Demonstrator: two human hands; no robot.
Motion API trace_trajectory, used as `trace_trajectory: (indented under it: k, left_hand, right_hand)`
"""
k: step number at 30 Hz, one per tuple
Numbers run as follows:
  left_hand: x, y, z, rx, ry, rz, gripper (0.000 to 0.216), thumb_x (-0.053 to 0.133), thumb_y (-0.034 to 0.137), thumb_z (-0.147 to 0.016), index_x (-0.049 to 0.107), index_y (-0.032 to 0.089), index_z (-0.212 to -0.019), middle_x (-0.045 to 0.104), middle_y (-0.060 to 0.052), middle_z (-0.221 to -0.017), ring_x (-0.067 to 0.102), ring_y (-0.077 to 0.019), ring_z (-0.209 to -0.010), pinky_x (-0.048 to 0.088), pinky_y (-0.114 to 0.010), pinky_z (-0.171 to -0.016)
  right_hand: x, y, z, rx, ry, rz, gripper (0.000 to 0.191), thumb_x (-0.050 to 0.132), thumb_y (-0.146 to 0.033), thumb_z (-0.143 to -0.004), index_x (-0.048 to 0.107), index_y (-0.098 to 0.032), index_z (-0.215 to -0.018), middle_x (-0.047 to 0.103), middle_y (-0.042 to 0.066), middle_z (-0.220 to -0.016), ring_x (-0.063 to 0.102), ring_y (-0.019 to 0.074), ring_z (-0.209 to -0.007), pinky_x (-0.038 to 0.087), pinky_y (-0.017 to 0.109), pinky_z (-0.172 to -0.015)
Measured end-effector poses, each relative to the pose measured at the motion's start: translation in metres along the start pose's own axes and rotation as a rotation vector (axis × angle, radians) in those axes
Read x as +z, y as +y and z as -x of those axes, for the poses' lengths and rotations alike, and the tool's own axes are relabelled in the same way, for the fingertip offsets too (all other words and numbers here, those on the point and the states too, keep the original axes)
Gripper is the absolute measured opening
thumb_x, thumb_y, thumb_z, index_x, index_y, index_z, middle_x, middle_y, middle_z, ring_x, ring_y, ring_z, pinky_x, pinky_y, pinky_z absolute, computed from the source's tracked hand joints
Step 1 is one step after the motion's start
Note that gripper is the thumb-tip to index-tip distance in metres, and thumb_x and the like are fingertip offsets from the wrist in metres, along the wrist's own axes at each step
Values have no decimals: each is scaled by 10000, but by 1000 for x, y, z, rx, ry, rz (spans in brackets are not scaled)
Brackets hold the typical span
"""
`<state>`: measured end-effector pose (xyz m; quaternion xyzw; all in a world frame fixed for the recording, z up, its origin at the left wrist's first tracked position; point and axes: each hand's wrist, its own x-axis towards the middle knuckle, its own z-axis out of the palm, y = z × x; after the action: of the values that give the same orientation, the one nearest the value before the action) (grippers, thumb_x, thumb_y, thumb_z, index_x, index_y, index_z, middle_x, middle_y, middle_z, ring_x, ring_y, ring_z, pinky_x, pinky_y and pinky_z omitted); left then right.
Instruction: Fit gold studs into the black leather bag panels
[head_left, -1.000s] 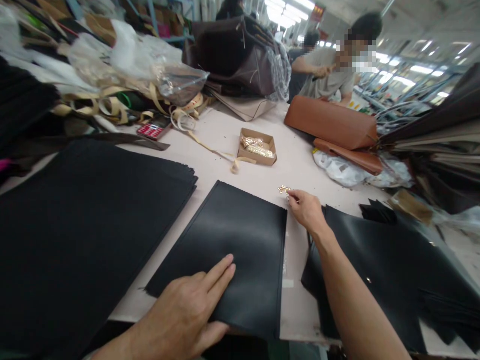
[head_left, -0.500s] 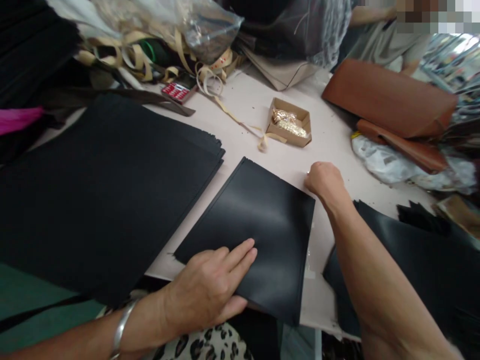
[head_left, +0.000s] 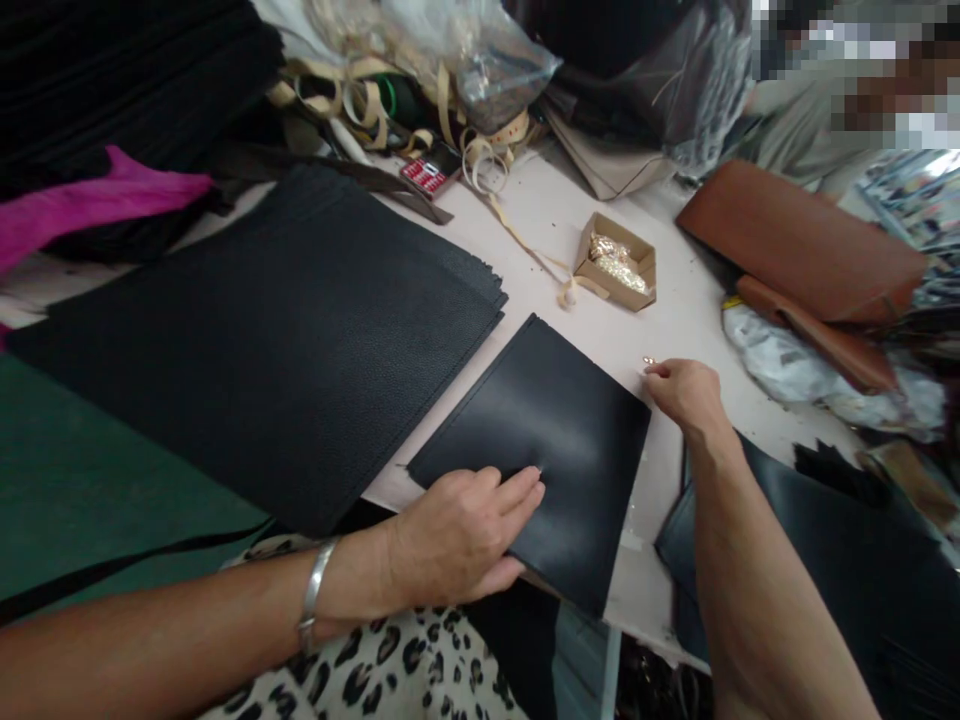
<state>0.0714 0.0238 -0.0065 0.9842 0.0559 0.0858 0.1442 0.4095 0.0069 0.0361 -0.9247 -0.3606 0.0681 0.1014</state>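
Our left hand (head_left: 469, 540) lies on the black panel (head_left: 577, 400), 2 fingers stretched out flat towards its middle and the thumb by its near edge; the grip is loose, and we cannot tell whether the thumb goes under. Our right hand (head_left: 684, 390) is drawn in narrow, just beyond the panel's far right corner, its fingertips at a few gold pieces (head_left: 649, 360). Whether it pinches 1 of them or only touches them, we cannot tell.

What has just changed is at the right hand: 0.5 s ago the fist hid the gold pieces, and now some show past its fingertips again. The left hand keeps its place on the panel. We take this to mean the panel is being steadied while the right hand sorts among the small parts.

Beyond the right fingertips, well apart, stands a box (head_left: 611, 288) with more gold parts in it. Left of the panel and near the left hand lies a black stack (head_left: 300, 330). Right of the right wrist are dark sheets (head_left: 825, 540), partly behind our forearm.
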Motion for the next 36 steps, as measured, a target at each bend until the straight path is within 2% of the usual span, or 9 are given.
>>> trace_trajectory:
  k: [3, 6, 8, 11, 15, 21, 28, 33, 36]
  left_hand:
    - [3, -2, 2, 47, 42, -12, 605, 585, 468, -875, 527, 104, -1354, 570, -81, -1401, 584, -226, -866, 490, -363, -633]
    - [6, -4, 4, 60, 66, -10, 577, 580, 471, -880, 545, 106, -1325, 600, -83, -1350, 580, -228, -862, 469, -364, -608]
    - [7, -5, 4, 65, 81, -4, 567, 577, 469, -882, 548, 110, -1320, 616, -87, -1317, 578, -230, -859, 456, -366, -599]
    - [8, -6, 3, 82, 105, -2, 554, 575, 459, -886, 552, 102, -1309, 640, -95, -1259, 572, -231, -852, 446, -368, -603]
    - [6, -6, 3, 103, 120, 1, 562, 597, 446, -876, 553, 77, -1298, 650, -104, -1209, 557, -223, -831, 445, -361, -618]
    - [7, -5, 5, 84, 125, 14, 545, 587, 450, -885, 552, 93, -1296, 651, -91, -1180, 556, -224, -839, 441, -365, -617]
    - [7, -6, 5, 80, 100, 29, 566, 591, 452, -881, 544, 88, -1311, 642, -113, -1211, 561, -226, -842, 438, -363, -596]
    - [6, -7, 4, 78, 88, 59, 553, 566, 449, -897, 551, 83, -1312, 608, -118, -1290, 554, -224, -836, 456, -364, -585]
    - [6, -8, 4, 92, 74, 83, 522, 529, 420, -920, 557, 72, -1308, 593, -122, -1318, 556, -221, -841, 468, -355, -591]
  right_hand:
    - [9, -11, 51, -50, -118, -218, 263, 594, -292, -805, 740, -146, -968, 709, 43, -725, 677, 189, -667, 535, 304, -671]
    - [24, -24, 115, -97, -283, -535, 334, 636, -414, -810, 730, -139, -974, 720, 49, -762, 643, 161, -618, 522, 278, -605]
    - [31, -31, 148, -128, -321, -542, 313, 642, -431, -824, 732, -156, -944, 719, 46, -759, 636, 162, -628, 505, 275, -599]
    - [35, -41, 173, -212, -284, -417, 236, 620, -382, -860, 736, -192, -936, 734, 39, -819, 658, 171, -703, 504, 283, -667]
    - [32, -49, 175, -304, -226, -290, 179, 602, -315, -871, 734, -205, -923, 736, 29, -851, 659, 162, -725, 497, 275, -703]
    - [31, -54, 170, -280, -263, -240, 196, 589, -324, -874, 740, -205, -911, 742, 31, -842, 670, 167, -713, 486, 276, -672]
    - [24, -60, 154, -196, -453, -225, 202, 597, -339, -846, 745, -206, -879, 748, 30, -785, 667, 180, -685, 469, 285, -636]
    - [19, -67, 139, -171, -570, -150, 169, 601, -312, -802, 723, -195, -791, 714, 28, -692, 616, 159, -585, 397, 252, -507]
    - [21, -68, 131, -167, -602, -111, 135, 600, -298, -791, 694, -207, -758, 687, 20, -638, 590, 154, -538, 371, 251, -479]
